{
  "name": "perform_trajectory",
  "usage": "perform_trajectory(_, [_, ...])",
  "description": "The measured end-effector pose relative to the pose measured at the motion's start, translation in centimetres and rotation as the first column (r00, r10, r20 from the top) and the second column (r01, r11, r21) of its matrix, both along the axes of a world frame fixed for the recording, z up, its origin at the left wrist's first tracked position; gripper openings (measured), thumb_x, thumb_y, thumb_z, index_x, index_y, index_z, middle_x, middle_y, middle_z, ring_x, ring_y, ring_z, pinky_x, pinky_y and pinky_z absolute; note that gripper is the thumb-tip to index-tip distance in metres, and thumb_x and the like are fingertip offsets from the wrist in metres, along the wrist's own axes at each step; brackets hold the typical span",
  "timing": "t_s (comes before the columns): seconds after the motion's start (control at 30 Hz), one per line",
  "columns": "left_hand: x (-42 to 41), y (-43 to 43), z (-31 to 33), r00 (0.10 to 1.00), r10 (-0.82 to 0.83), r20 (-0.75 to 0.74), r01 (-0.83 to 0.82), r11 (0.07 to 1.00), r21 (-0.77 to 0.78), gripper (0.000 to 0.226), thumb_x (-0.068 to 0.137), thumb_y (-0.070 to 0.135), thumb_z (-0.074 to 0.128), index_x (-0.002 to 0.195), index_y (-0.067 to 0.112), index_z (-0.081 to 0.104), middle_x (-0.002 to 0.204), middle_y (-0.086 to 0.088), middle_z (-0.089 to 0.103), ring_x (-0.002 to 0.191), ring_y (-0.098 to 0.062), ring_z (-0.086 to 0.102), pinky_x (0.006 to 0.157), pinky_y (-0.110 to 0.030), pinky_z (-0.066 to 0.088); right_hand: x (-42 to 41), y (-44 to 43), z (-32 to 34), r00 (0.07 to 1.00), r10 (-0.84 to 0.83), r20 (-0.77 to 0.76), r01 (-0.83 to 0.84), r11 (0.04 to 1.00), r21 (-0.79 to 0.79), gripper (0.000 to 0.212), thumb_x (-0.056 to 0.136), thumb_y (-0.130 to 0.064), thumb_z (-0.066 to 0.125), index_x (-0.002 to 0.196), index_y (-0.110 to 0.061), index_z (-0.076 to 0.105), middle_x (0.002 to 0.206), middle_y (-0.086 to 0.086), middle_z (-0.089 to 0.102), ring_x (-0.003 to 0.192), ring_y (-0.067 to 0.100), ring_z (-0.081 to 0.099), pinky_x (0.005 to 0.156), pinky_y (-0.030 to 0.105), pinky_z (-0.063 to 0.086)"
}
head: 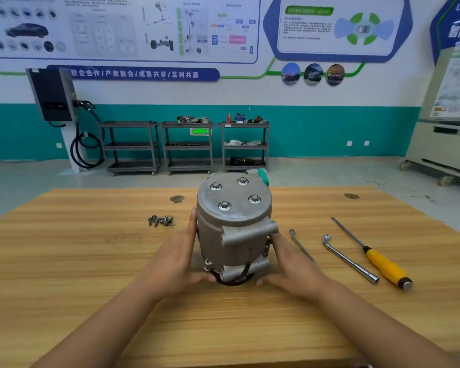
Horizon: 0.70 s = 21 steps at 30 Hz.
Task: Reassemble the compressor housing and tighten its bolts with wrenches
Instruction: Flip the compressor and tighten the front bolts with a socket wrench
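A grey metal compressor (231, 224) stands upright in the middle of the wooden table (91, 261), its round end cover on top with several bolts (225, 205) seated in it. My left hand (178, 258) presses flat against its left side, fingers straight, thumb near the base. My right hand (290, 261) lies against its lower right side, fingers straight, thumb at the base. A small pile of loose bolts (161, 220) lies to the left. An L-shaped socket wrench (348, 258) and a thin wrench (300, 244) lie to the right.
A yellow-handled screwdriver (377, 258) lies right of the wrenches. Dark knots mark the tabletop at the far side. Beyond the table are three grey shelf carts (187, 147), a wall charger with a coiled cable (53, 96) and a beige cabinet on wheels (446, 144).
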<state>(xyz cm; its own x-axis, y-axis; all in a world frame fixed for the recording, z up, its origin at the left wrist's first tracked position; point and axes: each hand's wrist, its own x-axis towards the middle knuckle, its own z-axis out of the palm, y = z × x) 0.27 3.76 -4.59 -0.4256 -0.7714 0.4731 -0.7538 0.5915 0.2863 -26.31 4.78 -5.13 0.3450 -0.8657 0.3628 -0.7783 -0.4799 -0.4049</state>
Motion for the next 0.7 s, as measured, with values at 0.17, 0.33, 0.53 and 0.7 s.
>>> perform_trajectory(0.17, [0.2, -1.0, -0.7, 0.999, 0.021, -0.039, -0.025, 0.994, -0.108, 0.138, 0.054, 0.071, 0.073, 0.150, 0.017, -0.012, 0.150, -0.011, 0.034, 0.130, -0.023, 0.042, 0.100, -0.016, 0.028, -0.1, -2.1, 0.1, 0.995, 0.086, -0.056, -0.093, 0.984, -0.150, 0.110, 0.069, -0.038, 0.077, 0.148, -0.015, 0.004, 0.148, -0.007, 0.025, 0.128, 0.007, 0.033, 0.095, 0.000, 0.012])
perform_trajectory(0.33, [0.2, -1.5, -1.2, 0.978, -0.183, -0.099, 0.151, 0.951, -0.271, 0.115, 0.076, 0.073, 0.051, 0.139, 0.031, -0.036, 0.146, -0.024, 0.032, 0.125, -0.027, 0.044, 0.092, -0.026, 0.042, 0.1, -3.5, 0.2, 0.985, 0.128, -0.117, -0.145, 0.977, -0.156, 0.103, 0.069, -0.060, 0.050, 0.143, 0.007, 0.023, 0.139, 0.015, 0.046, 0.122, 0.013, 0.039, 0.098, 0.014, 0.022])
perform_trajectory(0.53, [0.4, -2.6, -1.4, 0.989, -0.123, -0.078, 0.102, 0.966, -0.236, 0.112, 0.080, 0.076, 0.038, 0.142, 0.011, -0.027, 0.118, -0.030, 0.059, 0.098, -0.016, 0.061, 0.079, -0.008, 0.037, 1.0, -3.9, 0.8, 0.956, 0.281, -0.086, -0.294, 0.921, -0.254, 0.132, 0.065, -0.032, 0.083, 0.144, -0.011, -0.021, 0.140, 0.019, 0.031, 0.127, 0.010, 0.028, 0.104, 0.003, 0.011])
perform_trajectory(0.7, [1.4, -2.9, -2.0, 0.996, 0.004, -0.094, -0.012, 0.996, -0.089, 0.086, 0.069, 0.068, 0.060, 0.118, 0.057, -0.010, 0.109, -0.014, 0.067, 0.098, -0.011, 0.054, 0.075, 0.009, 0.024, 1.9, -4.6, 0.6, 0.964, 0.237, -0.119, -0.265, 0.873, -0.409, 0.143, 0.053, -0.024, 0.090, 0.143, -0.013, -0.022, 0.115, 0.040, 0.054, 0.108, 0.035, 0.054, 0.090, 0.028, 0.033])
